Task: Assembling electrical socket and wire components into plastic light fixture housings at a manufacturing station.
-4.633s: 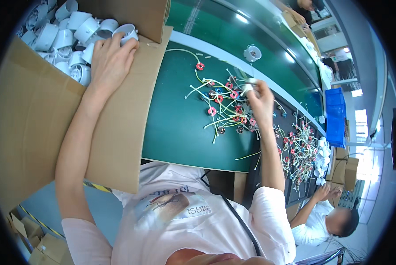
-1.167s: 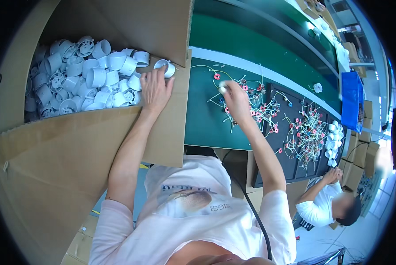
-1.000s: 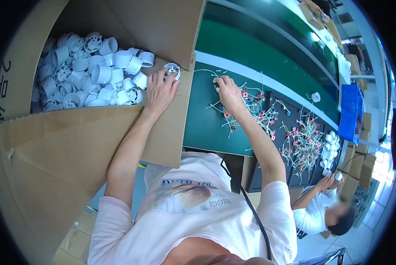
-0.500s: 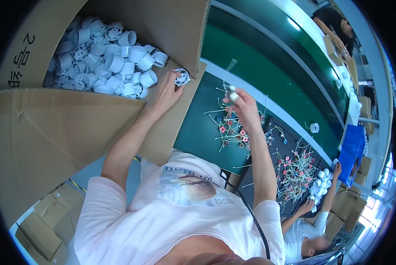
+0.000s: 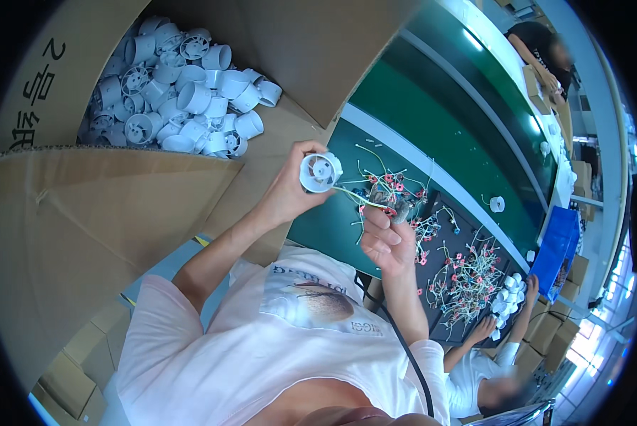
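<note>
Holding a white fan housing (image 5: 320, 172) up over the green tabletop (image 5: 333, 227), the left hand (image 5: 290, 192) has its grip clenched around it. The right hand (image 5: 386, 238) pinches a thin wire (image 5: 354, 197) leading to the housing, beside the box (image 5: 120, 206) of housings.

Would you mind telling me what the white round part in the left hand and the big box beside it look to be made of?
White round part: probably moulded plastic, smooth with a slight sheen, thin even walls and vanes inside. Big box: brown corrugated cardboard by the look of it, matt, with folded flaps and creases. The left hand grips the part.
</note>
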{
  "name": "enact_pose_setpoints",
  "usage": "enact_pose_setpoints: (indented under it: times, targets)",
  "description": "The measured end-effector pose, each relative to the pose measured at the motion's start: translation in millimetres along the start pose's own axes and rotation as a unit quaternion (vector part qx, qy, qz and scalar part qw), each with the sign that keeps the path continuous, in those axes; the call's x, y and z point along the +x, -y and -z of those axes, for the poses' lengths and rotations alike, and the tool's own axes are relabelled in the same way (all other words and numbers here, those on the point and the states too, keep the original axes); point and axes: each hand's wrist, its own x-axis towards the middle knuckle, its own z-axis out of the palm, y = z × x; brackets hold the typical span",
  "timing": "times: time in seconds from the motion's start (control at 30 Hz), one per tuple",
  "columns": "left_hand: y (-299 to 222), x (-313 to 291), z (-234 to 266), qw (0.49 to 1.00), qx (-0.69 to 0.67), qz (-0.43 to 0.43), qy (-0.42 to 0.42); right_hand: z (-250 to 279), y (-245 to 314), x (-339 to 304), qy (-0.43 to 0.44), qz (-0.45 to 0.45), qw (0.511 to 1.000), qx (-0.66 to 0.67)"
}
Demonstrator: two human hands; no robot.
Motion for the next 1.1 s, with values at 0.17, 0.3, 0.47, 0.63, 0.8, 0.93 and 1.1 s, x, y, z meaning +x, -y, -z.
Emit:
enact_pose_setpoints:
  times: [0.17,0.3,0.47,0.63,0.8,0.93,1.1]
  targets:
    - [-5,-11,-6,0.994,0.098,-0.037,-0.017,7,-20,-10,0.005,0.031,0.994,0.109]
    - [-7,-14,-19,0.984,0.146,-0.073,-0.073,5,-22,-12,-0.008,0.051,0.985,0.166]
    - [-13,-16,-24,0.995,0.097,-0.014,-0.030,1,-21,-9,-0.004,0.086,0.978,0.191]
    - [-20,-16,-22,0.990,0.127,-0.058,-0.034,2,-18,-4,-0.019,0.096,0.976,0.193]
    - [-17,-15,-18,0.971,0.213,-0.097,-0.052,-1,-12,3,-0.014,0.081,0.976,0.200]
    - [-14,-9,-18,0.971,0.194,-0.125,-0.066,0,-9,6,0.006,0.049,0.979,0.197]
    - [-11,-11,-23,0.996,0.078,0.024,-0.038,-1,-8,11,0.000,0.061,0.978,0.198]
